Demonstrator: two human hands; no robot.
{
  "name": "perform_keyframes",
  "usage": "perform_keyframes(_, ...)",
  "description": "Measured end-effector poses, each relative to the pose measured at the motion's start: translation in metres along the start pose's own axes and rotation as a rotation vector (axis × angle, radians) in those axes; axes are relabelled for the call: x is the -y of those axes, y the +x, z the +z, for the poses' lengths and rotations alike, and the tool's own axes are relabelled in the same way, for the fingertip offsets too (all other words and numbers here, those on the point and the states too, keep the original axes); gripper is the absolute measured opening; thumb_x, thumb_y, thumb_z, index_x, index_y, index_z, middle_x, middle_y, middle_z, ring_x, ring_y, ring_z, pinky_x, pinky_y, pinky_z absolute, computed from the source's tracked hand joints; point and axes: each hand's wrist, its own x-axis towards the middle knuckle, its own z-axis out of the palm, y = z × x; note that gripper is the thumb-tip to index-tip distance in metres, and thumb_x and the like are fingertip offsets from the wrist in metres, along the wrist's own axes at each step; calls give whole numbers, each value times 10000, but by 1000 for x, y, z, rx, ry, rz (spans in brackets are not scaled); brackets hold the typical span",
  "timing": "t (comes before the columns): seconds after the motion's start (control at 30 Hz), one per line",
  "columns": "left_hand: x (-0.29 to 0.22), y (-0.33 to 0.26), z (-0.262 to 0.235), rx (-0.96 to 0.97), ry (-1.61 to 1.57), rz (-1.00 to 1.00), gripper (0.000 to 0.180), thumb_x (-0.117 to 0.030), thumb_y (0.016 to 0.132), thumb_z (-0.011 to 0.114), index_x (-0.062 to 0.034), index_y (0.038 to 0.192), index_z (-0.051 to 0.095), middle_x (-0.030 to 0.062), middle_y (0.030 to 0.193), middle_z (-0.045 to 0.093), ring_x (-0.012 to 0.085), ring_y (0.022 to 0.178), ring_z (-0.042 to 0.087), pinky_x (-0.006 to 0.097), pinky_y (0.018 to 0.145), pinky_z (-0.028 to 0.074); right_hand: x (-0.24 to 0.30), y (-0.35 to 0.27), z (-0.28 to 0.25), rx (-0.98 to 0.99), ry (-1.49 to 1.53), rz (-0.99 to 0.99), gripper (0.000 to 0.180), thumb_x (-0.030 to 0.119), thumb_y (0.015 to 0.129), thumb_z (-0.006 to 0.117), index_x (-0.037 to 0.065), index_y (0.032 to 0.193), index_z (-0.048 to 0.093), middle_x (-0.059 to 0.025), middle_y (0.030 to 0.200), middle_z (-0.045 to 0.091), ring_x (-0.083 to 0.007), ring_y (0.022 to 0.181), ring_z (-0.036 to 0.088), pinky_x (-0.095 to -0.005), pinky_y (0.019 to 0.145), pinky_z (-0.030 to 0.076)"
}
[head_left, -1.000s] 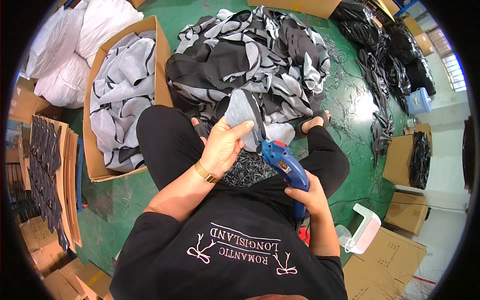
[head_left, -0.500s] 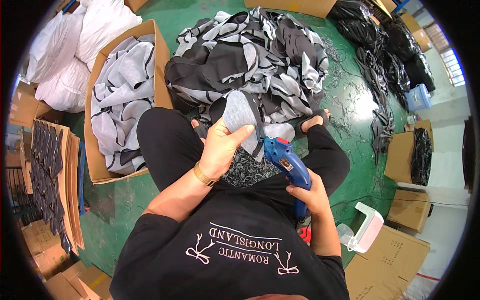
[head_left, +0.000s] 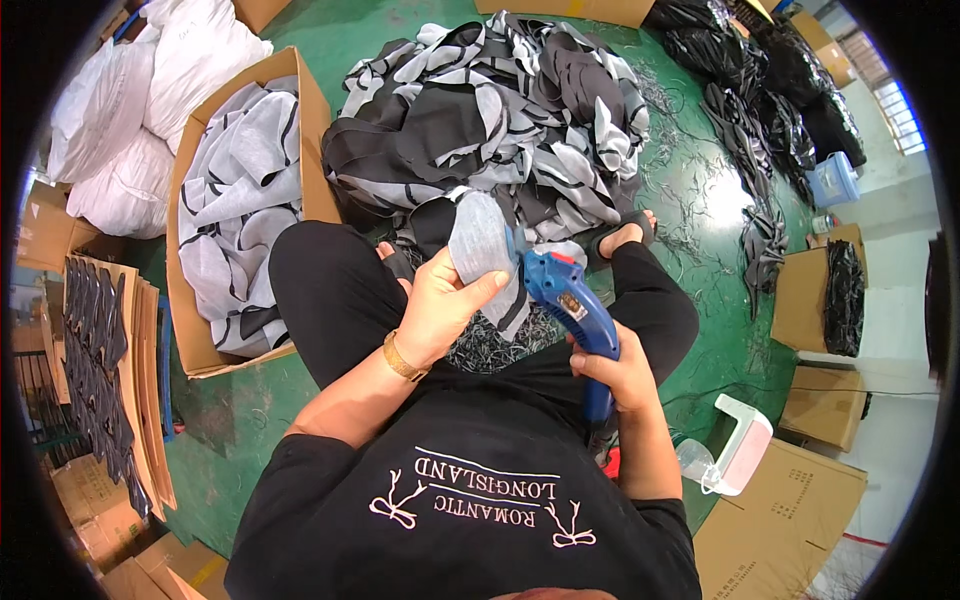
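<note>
Between thumb and fingers, my left hand (head_left: 447,300) grips a light grey and black fabric piece (head_left: 480,245) above my lap. My right hand (head_left: 615,370) is wrapped round the handle of blue electric scissors (head_left: 570,305) with a red button on top. The tool's head touches or nearly touches the right edge of the held fabric; its blade is mostly hidden there. Beneath the fabric, thin grey and black trimmings (head_left: 500,345) lie heaped between my legs. Beyond my hands rises a big pile of grey and black fabric pieces (head_left: 440,125).
At my left stands a cardboard box (head_left: 315,140) full of similar fabric, with white sacks (head_left: 190,85) behind it. Black plastic bags (head_left: 800,95) line the far right. A white and pink appliance (head_left: 742,445) stands at my right, by flat cardboard (head_left: 785,520).
The scissors have shifted slightly left and farther up along the fabric's edge. The held fabric has turned a little in my left hand. My grip on both stays.
</note>
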Motion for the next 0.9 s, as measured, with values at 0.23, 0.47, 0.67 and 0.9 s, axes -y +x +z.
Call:
perform_keyframes(0.23,2,-7,10,109,-112,-115,293,-26,872,632,-9,1158,570,47,1099,634,113,1009,589,281,886,472,34,31,18,-103,-149,-257,418,175,671,790,4,987,576,-12,817,571,-86,712,530,-235,639,436)
perform_keyframes(0.47,-6,0,8,138,-178,-333,273,-51,866,646,-25,1129,579,37,1058,642,116,957,609,278,836,497,32,47,34,-88,-241,-258,437,120,672,785,7,1041,580,-12,819,581,-89,716,540,-244,646,451)
perform_keyframes(0.67,-15,15,6,101,-370,-275,287,-20,860,634,-35,1139,566,48,1054,649,135,954,626,293,839,510,10,37,5,6,82,-191,416,181,663,726,-15,992,563,-56,776,564,-155,681,550,-288,655,456)
perform_keyframes(0.9,-21,29,-7,173,-458,-259,361,-41,871,629,-28,1218,531,60,1131,629,152,997,623,315,865,512,-20,17,-24,290,292,35,378,178,589,743,-27,862,582,-79,683,557,-184,614,546,-303,607,446)
